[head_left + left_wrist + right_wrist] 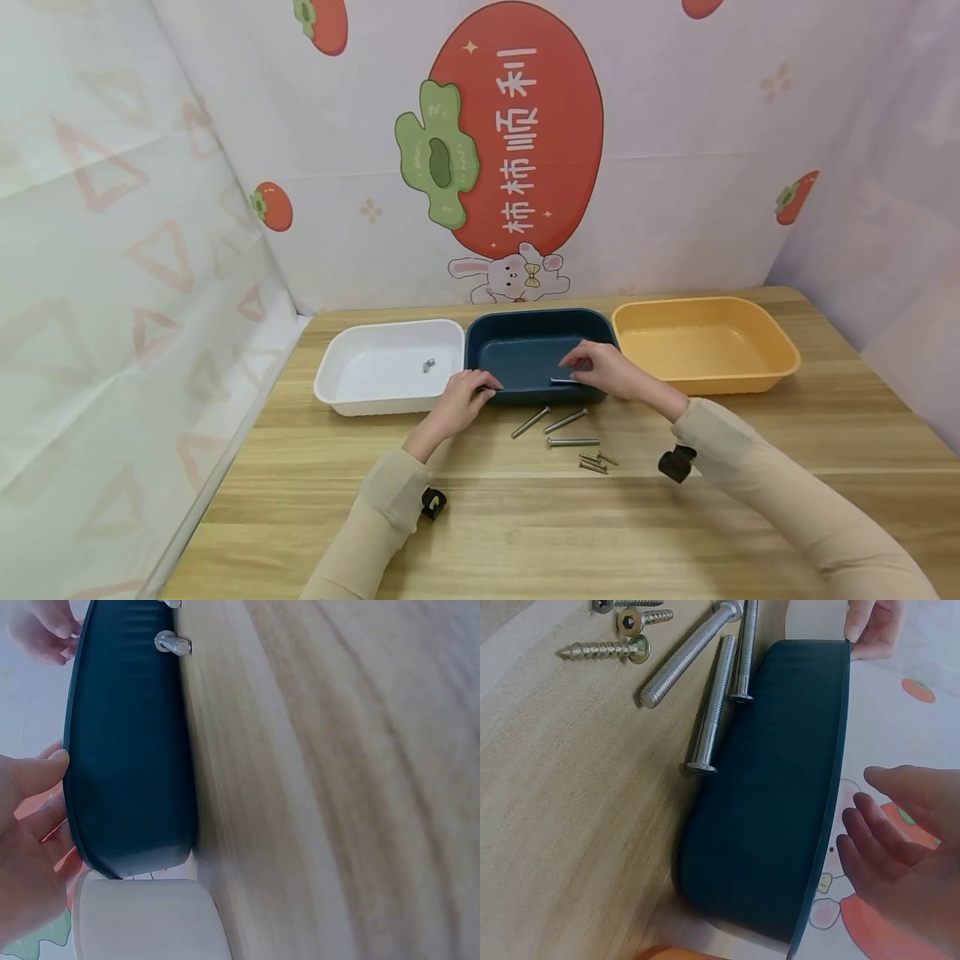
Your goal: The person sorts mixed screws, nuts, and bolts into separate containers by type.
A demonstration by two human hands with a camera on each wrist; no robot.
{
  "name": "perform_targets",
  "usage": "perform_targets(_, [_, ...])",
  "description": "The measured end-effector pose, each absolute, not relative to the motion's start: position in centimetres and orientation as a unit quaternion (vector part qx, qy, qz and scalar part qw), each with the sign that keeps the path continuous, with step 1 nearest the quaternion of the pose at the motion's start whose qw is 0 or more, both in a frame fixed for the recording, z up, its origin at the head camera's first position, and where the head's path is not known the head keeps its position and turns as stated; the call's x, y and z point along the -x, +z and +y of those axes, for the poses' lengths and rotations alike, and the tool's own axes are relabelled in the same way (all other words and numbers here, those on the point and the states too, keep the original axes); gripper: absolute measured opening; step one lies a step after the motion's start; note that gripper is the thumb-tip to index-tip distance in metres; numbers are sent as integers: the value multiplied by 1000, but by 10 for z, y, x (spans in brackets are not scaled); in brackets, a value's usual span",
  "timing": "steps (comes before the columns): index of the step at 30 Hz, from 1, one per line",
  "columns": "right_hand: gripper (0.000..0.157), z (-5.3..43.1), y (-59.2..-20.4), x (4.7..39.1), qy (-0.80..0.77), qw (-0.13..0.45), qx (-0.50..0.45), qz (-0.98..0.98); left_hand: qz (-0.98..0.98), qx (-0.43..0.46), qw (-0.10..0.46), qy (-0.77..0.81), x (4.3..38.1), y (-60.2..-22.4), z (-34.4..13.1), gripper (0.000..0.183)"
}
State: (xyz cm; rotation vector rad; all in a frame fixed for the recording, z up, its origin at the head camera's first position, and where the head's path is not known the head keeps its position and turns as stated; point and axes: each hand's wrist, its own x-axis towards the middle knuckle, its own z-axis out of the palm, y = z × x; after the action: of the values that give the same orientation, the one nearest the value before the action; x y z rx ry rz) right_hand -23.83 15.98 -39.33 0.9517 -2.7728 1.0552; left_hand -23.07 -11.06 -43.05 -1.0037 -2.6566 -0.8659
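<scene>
Dark teal tray [517,354] mid-frame; left hand [457,402] pinches its rim at lower-left corner. Right hand [606,369], nearer bolts, loosely spread, no visible hold; tray bolt [563,382] lies crosswise just beneath. Three loose bolts [566,421] below on worktop [510,525], nearest slanting upper right.

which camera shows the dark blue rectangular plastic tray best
The head view: it looks down into the dark blue rectangular plastic tray, showing its floor and most of the rim, though the left hand and right hand cover parts. Both wrist views show its outer wall and rim edge, but not its floor.
</scene>
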Motion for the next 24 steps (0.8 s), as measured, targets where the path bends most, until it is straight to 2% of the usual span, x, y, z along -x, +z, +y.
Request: perform_targets(24, [17, 159, -387, 212, 339, -14, -348, -874, -887, 345, 93, -293, 233, -432, -111, 9])
